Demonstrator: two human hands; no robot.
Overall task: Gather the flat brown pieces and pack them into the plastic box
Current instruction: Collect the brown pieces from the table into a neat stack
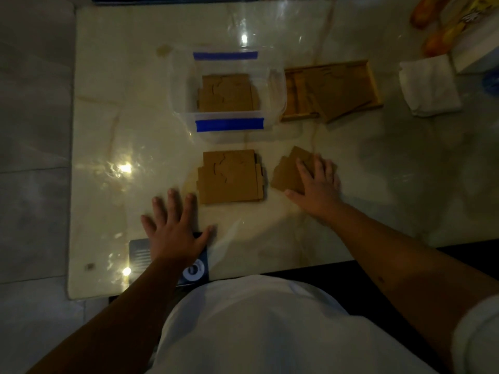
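A clear plastic box (272, 103) with blue clips stands at the table's middle, with a stack of flat brown pieces (228, 93) lying in it. A second brown stack (231, 176) lies on the table in front of the box. To its right is a small fanned pile of brown pieces (287, 171). My right hand (317, 184) lies flat on that pile, fingers spread and thumb at its near edge, and the pile rests on the table. My left hand (172, 228) is spread open left of the second stack and holds nothing.
A wooden tray (374, 85) right of the box holds more brown pieces, some tilted over its front rim. A folded white cloth (429, 87) lies further right, with orange items (437, 41) behind it. A dark flat device (140, 255) lies under my left wrist at the table's near edge.
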